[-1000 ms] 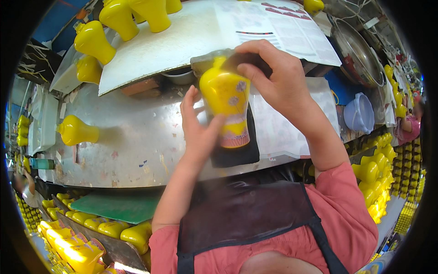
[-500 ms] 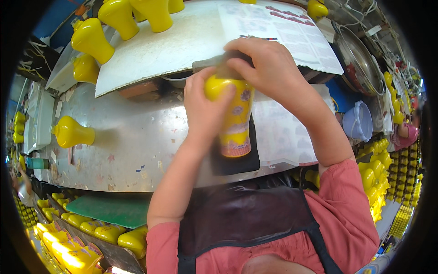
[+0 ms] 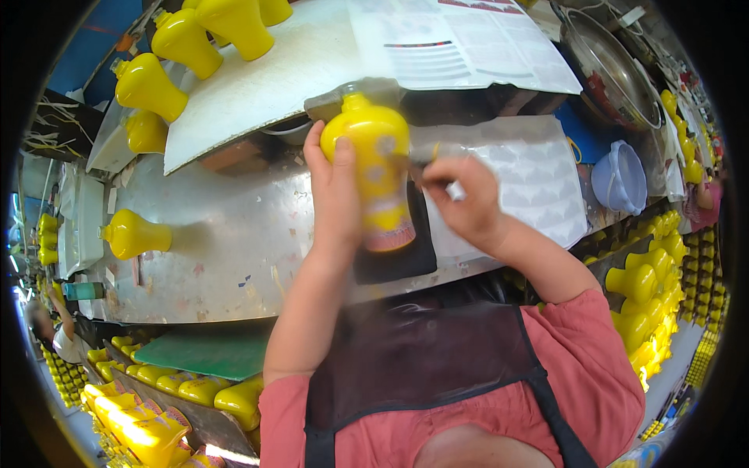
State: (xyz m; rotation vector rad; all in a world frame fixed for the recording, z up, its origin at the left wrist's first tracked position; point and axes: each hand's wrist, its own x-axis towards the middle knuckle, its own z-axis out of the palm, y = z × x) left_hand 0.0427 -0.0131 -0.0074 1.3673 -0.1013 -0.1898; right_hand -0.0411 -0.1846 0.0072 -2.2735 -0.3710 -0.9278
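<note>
Grasping the yellow vase [image 3: 382, 175] over the black mat [image 3: 394, 267] with the left hand [image 3: 335, 191] curled round its side. Holding the right hand [image 3: 468, 199], fingers bent, to the mat's right; too blurred to tell whether pinching anything.

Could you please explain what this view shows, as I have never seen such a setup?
There is no machine: these are a person's bare hands, seen from a wide fisheye camera worn on the head and looking down, so straight edges bend. The left hand holds a flower-patterned yellow vase above a black pad. The right hand is beside it; blur hides what, if anything, it grips. On the metal table are also a patterned white sheet and a plain yellow vase. Behind is a white board.
</note>
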